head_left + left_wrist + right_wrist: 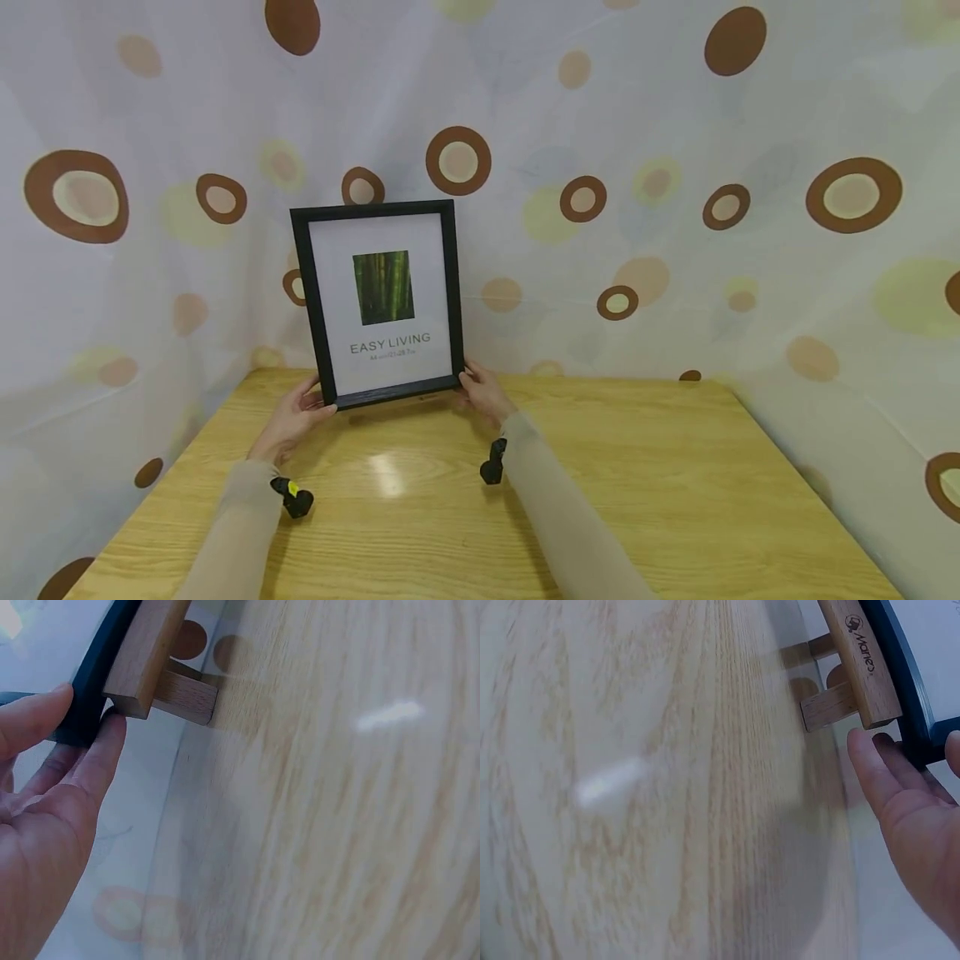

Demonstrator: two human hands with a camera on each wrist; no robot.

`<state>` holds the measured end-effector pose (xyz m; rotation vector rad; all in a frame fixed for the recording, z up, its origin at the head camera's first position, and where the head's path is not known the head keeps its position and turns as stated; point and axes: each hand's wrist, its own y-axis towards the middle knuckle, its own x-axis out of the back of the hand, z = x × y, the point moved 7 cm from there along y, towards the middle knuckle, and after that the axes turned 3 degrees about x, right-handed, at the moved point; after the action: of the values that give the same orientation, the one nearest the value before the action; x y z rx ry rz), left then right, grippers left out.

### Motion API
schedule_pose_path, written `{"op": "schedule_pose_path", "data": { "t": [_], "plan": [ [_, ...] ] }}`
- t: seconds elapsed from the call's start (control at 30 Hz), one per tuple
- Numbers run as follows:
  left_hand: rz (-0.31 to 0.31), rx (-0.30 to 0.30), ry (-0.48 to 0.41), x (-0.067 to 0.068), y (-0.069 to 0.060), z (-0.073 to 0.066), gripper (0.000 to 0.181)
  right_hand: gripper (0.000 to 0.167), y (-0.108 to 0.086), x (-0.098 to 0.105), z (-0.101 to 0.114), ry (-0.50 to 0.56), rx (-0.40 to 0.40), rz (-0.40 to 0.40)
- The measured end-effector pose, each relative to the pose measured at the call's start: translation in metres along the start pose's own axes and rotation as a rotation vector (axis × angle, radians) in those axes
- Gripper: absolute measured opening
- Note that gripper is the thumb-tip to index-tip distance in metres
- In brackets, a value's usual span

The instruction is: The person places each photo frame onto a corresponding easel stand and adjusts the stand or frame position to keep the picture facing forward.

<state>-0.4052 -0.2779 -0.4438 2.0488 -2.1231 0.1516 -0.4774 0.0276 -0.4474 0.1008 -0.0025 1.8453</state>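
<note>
A black picture frame [450,300] with a green forest print and the words "EASY LIVING" stands near the back of the table, slightly tilted. My left hand [288,423] grips its lower left corner, thumb in front and fingers beneath and behind. At the lower right corner, my right hand [486,396] holds it between thumb and fingers. The wrist views show a wooden stand right against the frame's bottom edge, its bar [866,671] marked "Maries" and its short legs [186,697] on the table. From the head view the frame hides most of this stand.
The light wooden table [637,483] reaches back to a hanging white curtain [525,100] with brown and beige spots, which also runs along both sides. Small black cameras [492,462] are strapped to both wrists.
</note>
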Motion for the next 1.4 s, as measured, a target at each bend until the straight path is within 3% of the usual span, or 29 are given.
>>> {"op": "schedule_pose_path", "data": {
  "t": [0.2,0.4,0.77,1.03,1.4],
  "plan": [
    [0.026,0.061,-0.040,-0.005,0.003,0.003,0.079,0.052,-0.001,-0.001,0.001,0.002,0.004,0.024],
    [0.035,0.084,-0.087,-0.008,0.001,0.005,0.075,0.055,-0.002,-0.003,-0.005,0.039,-0.006,0.063],
    [0.045,0.084,-0.136,-0.010,-0.003,0.003,0.074,0.055,-0.009,0.000,-0.007,0.222,0.028,0.163],
    [0.011,0.124,-0.150,-0.013,-0.004,0.005,0.075,0.060,-0.013,0.011,-0.011,0.111,0.044,0.153],
    [0.002,0.112,-0.190,-0.021,-0.002,0.005,0.076,0.060,-0.017,0.020,-0.010,0.084,0.100,0.191]
  ]
}}
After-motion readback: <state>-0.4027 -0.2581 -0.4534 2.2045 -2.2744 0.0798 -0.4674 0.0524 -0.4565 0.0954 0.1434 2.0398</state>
